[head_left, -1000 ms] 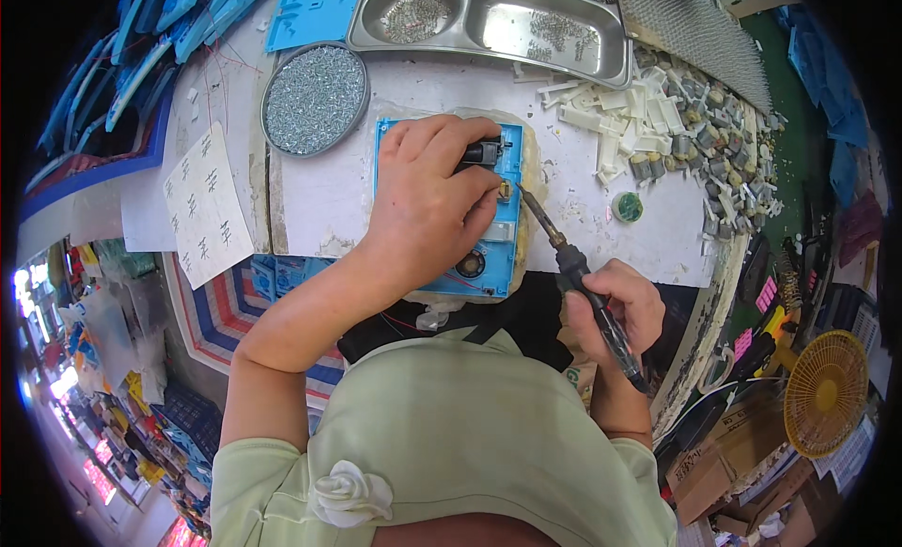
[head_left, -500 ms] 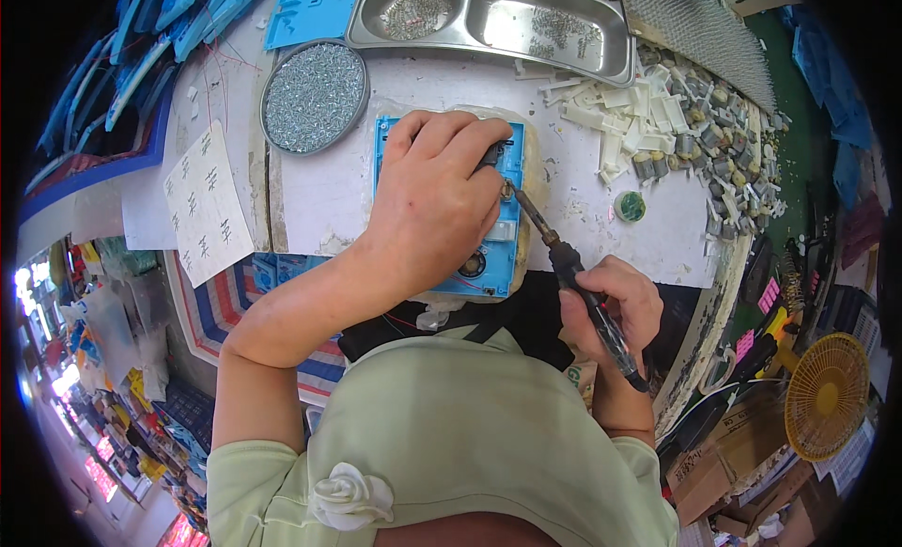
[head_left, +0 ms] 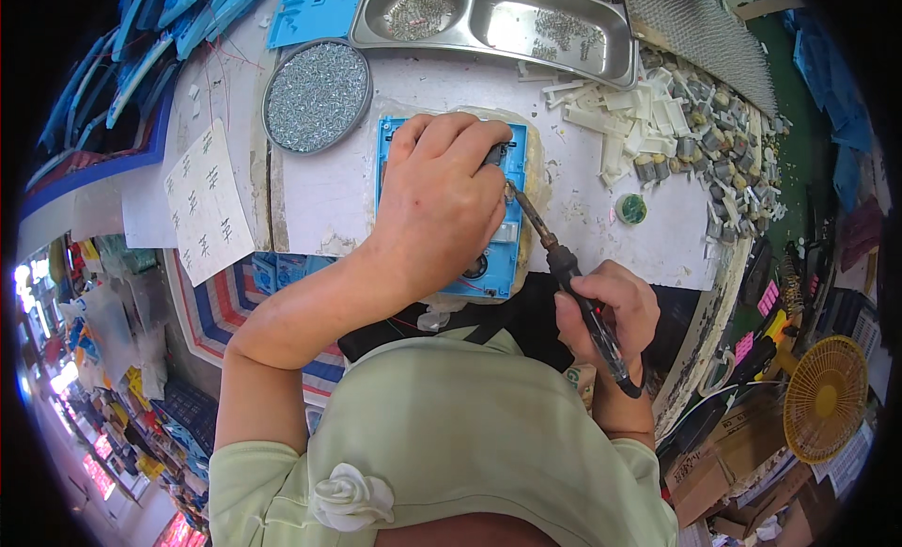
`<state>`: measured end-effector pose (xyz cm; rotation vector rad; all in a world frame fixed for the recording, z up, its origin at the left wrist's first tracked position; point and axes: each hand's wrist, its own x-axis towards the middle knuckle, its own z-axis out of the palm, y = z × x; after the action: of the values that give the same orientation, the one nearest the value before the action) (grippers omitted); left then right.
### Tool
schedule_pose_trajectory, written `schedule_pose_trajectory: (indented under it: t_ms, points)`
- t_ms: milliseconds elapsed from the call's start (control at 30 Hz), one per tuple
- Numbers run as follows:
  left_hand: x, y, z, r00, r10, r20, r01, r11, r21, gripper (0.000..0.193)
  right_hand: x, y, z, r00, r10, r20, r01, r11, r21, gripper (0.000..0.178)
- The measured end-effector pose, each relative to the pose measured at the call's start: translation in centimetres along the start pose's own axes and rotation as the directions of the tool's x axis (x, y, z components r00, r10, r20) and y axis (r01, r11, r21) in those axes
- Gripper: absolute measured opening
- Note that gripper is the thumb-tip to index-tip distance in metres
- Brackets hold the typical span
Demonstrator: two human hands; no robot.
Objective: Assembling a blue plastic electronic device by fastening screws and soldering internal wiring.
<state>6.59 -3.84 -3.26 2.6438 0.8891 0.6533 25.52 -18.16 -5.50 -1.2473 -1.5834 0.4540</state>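
A blue plastic casing [head_left: 505,257] lies on a padded, plastic-wrapped block on the worktable. My left hand [head_left: 435,201] covers most of it, fingers curled over its upper part, beside a small dark part [head_left: 496,155]. Whatever lies beneath my palm is hidden. A round speaker-like piece [head_left: 478,265] peeks out below that hand. In my right hand [head_left: 622,314], closed around the dark handle, is a soldering iron [head_left: 571,268]. Its metal tip reaches up and left to the casing's right half, by a small metal piece near my left fingertips.
A round dish of small metal pieces [head_left: 318,98] and a steel tray [head_left: 498,41] with small parts stand at the back. White plastic parts [head_left: 625,119] and small motors [head_left: 719,162] lie heaped at the right, near a green round piece [head_left: 630,209]. A paper sheet [head_left: 209,204] lies left.
The soldering iron's handle has shifted slightly left, with its tip still at the casing. My left hand has stayed nearly in place, and the whole view has moved slightly.
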Motion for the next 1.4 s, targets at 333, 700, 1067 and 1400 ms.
schedule_pose_trajectory:
  t_ms: [333, 700, 1067, 1400]
  points:
    - [-0.1, 0.0, 0.2, 1.0, -0.008, -0.014, 0.008, 1.0, -0.007, 0.012, -0.1, -0.2, 0.1, 1.0, -0.016, -0.01, 0.016, 1.0, -0.01, 0.026]
    - [-0.1, 0.0, 0.2, 1.0, -0.016, -0.009, 0.016, 1.0, 0.0, 0.011, -0.3, -0.3, -0.5, 1.0, 0.004, -0.016, -0.004, 1.0, -0.008, 0.036]
    - [-0.2, 0.0, 0.1, 1.0, -0.006, -0.009, 0.006, 1.0, -0.003, 0.013, -0.3, -0.2, -0.5, 0.999, 0.001, -0.037, -0.001, 1.0, 0.006, 0.035]
    - [-0.2, -0.1, 0.1, 1.0, 0.004, -0.011, -0.004, 1.0, 0.013, 0.013, -0.3, -0.3, -0.9, 0.999, 0.005, -0.048, -0.007, 1.0, -0.025, 0.034]
